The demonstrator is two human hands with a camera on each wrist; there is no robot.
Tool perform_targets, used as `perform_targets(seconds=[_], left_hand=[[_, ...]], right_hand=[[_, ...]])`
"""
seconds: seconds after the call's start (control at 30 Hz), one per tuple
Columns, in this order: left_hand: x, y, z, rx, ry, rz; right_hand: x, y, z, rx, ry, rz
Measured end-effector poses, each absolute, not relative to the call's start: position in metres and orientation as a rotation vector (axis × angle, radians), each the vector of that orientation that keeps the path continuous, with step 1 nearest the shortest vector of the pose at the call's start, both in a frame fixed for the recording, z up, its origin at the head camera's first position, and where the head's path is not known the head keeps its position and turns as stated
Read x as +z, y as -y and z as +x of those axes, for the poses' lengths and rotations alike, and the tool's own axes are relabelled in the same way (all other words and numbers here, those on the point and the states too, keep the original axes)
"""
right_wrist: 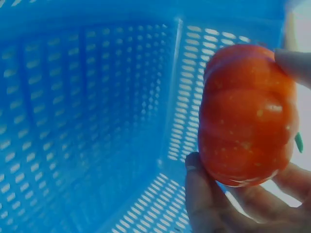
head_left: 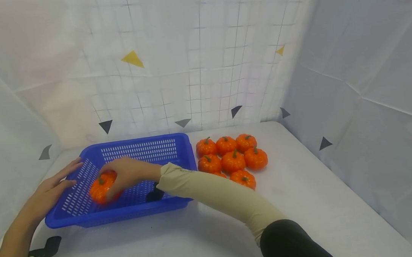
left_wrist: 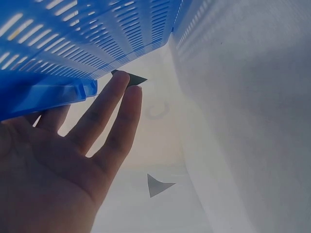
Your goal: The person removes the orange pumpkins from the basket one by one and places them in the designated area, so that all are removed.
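Note:
My right hand [head_left: 128, 171] grips a small orange pumpkin [head_left: 100, 189] inside the left part of a blue slotted plastic basket [head_left: 134, 213]. In the right wrist view, fingers and thumb wrap the ribbed pumpkin [right_wrist: 248, 116], whose green stem shows at the edge; whether it touches the basket floor I cannot tell. My left hand [head_left: 49, 190] rests against the basket's left rim with its fingers stretched out. From the left wrist view, that hand [left_wrist: 63, 160] has straight fingers along the outside of the basket wall [left_wrist: 121, 43]; its thumb is hidden.
Several more orange pumpkins [head_left: 233, 162] stand in a cluster on the white table [head_left: 296, 186], right of the basket. My right forearm partly covers the nearest ones. White sheets with grid lines [head_left: 210, 68] and dark and yellow patches enclose the table at the back and sides.

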State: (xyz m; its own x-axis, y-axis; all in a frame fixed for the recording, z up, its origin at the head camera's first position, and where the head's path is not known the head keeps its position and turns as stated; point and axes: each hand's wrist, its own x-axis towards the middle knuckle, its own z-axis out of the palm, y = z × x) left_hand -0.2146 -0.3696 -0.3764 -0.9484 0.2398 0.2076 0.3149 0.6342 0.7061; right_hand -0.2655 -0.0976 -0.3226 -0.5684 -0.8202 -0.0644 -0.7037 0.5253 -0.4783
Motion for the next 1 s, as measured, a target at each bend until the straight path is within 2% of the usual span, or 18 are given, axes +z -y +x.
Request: perform_targets(seconds=[0.3, 0.67, 1.0], left_hand=[[-0.379, 0.367, -0.216, -1.211, 2.741, -0.476], [-0.380, 0.370, -0.213, -1.082, 2.754, -0.417], [-0.378, 0.368, -0.215, -1.045, 2.706, -0.492]], right_hand=[[-0.331, 0.075, -0.275, -0.728, -2.510, -1.187], [-0.348, 0.077, -0.288, -0.769, -2.496, -1.108], [-0.335, 0.074, -0.282, -0.824, -2.544, -1.173]])
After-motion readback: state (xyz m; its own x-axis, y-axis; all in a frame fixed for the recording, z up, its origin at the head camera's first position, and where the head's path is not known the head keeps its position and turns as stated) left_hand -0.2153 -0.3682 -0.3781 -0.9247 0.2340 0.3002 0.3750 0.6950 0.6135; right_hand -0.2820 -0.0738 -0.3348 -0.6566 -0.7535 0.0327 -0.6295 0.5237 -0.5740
